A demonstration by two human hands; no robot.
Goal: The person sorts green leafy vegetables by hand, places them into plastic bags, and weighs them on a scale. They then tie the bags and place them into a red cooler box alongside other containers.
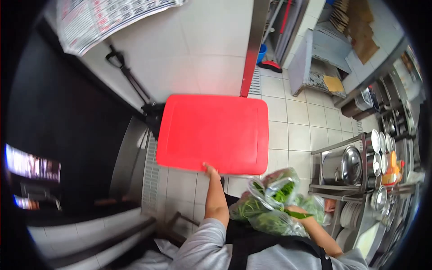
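A flat red lid [216, 135] with rounded corners fills the middle of the view. My left hand [210, 170] is closed on its near edge, thumb on top and the other fingers hidden underneath. Against my body, my right hand [299, 213] grips clear plastic bags of leafy greens [272, 202], its fingers partly covered by plastic and leaves. Whatever lies under the red lid is hidden.
At the right, metal shelves [335, 191] hold a large pot [344, 166], bowls and plates. A dark glossy panel [67, 121] stands left. White floor tiles [297, 135] lead back to a broom [270, 66] and a granite-edged counter [315, 81].
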